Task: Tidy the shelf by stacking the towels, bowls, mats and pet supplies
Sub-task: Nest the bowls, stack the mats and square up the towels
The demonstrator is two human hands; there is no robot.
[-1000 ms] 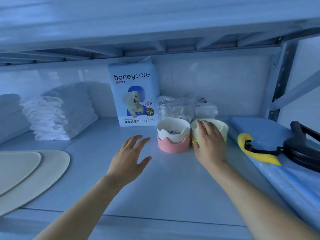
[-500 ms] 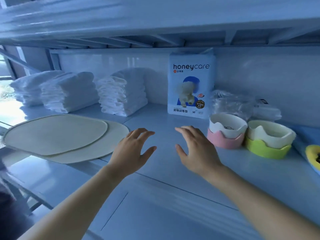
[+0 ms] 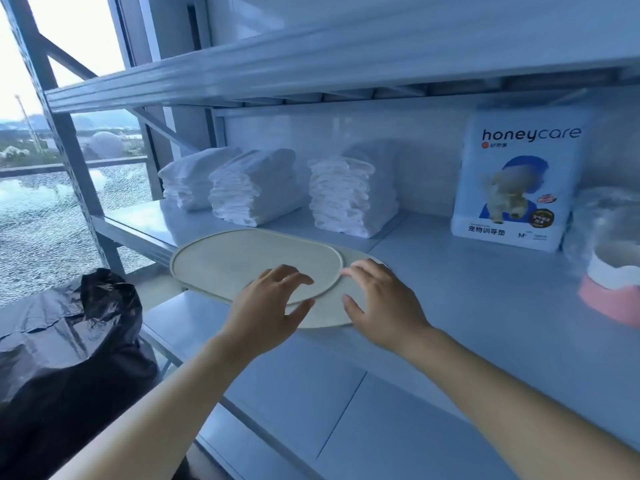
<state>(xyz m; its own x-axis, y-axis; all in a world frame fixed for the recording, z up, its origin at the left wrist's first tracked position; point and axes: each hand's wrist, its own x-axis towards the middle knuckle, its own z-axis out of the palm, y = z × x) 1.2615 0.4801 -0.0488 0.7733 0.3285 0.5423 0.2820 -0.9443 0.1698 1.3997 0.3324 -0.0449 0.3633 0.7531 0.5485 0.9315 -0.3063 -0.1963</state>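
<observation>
Mats: two, centre frame; top mat lying overlapping lower mat at shelf front.
Towels: three piles standing behind, left pile, middle pile, right pile.
Pack: one, standing upper right.
Bowl: one, sitting at right edge.
Left hand: spread, hovering over top mat.
Right hand: spread, fingertips hovering at top mat's rim; contact unclear.

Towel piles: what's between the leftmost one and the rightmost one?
A third pile of folded white towels stands between the left pile and the right pile, seen in the head view.
</observation>
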